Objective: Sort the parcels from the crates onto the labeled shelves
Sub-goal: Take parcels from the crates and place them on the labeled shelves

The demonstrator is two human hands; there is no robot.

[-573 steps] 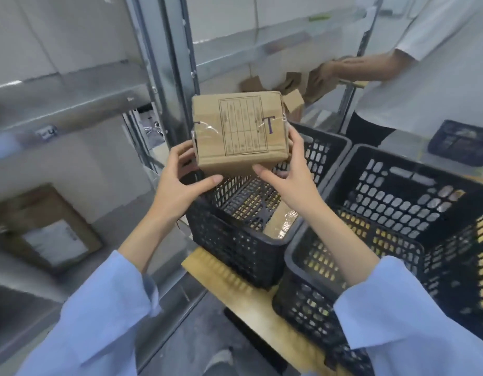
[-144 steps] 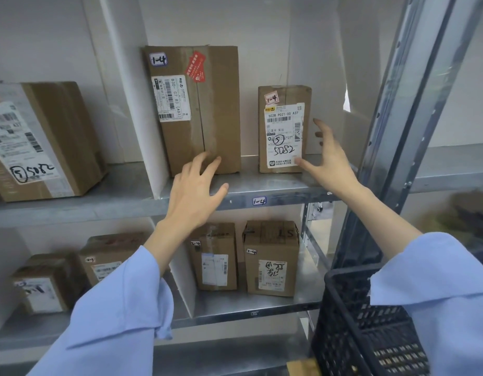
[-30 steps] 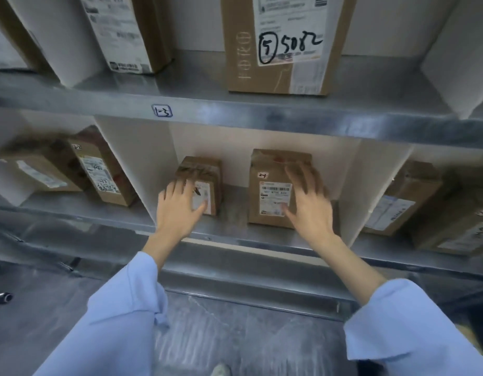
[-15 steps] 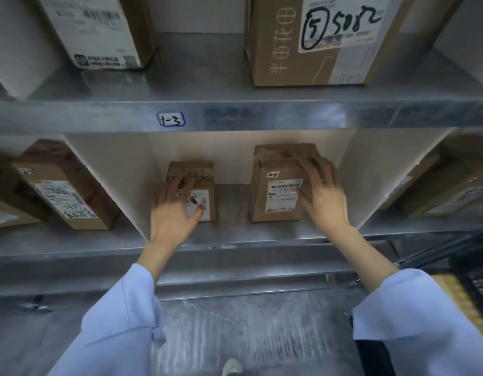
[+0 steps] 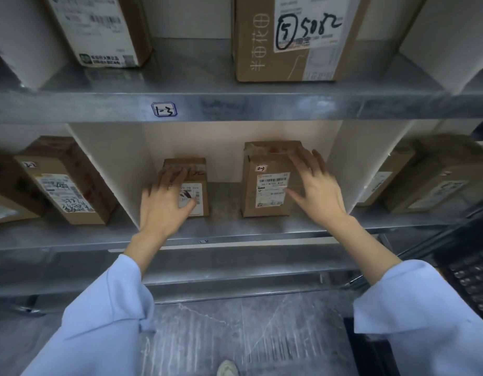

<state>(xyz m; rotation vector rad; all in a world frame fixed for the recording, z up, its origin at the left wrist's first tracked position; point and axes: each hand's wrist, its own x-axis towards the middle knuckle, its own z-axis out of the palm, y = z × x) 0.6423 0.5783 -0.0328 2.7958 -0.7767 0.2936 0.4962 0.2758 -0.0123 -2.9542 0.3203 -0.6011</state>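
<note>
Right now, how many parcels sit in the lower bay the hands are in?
2. A smaller parcel on the left under the left hand, and a taller parcel on the right, touched by the right hand. None seems hidden behind.

A parcel sorting or storage room. Grey galvanised metal shelving [image 5: 234, 107] carries a small handwritten white bay sticker reading "1-3" [image 5: 164, 109] on its front edge; white divider panels [image 5: 110, 169] below that sticker split the lower shelf into bays. Brown cardboard parcels with printed barcode labels [image 5: 272, 180] stand in the bays. A black perforated plastic crate [image 5: 473, 280] sits far right of the sticker, over a grey floor [image 5: 234, 335].
</note>
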